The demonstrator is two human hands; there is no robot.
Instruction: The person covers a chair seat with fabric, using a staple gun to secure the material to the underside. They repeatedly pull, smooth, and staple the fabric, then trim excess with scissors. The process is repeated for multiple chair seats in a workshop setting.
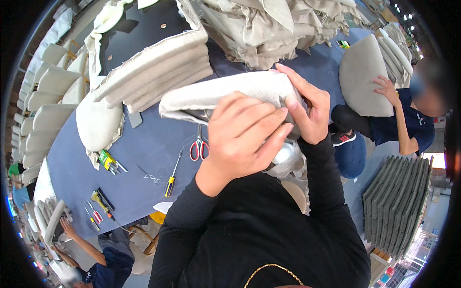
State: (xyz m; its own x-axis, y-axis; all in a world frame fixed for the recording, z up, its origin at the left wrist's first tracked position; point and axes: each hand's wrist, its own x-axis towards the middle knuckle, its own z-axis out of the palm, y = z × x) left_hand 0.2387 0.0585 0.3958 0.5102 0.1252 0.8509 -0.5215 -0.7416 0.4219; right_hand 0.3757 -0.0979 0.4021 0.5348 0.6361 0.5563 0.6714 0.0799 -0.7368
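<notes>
A padded panel covered in beige fabric (230, 86) is held up before my chest, its near left edge folded open over a dark gap. My right hand (309, 110) grips its right end between thumb and fingers. My left hand (245, 137) is curled in front of the panel, with its fingertips close to my right thumb. What those left fingers pinch is hidden. Below the panel, red-handled scissors (199, 149) and a yellow-handled screwdriver (171, 182) lie on the blue-grey table (144, 163).
Stacked beige padded panels (158, 72) stand at the far left, and a heap of beige fabric covers (259, 33) lies behind. A green-yellow box (108, 158) and a staple gun (102, 199) sit left. Co-workers handle panels at right (408, 115) and lower left (103, 264).
</notes>
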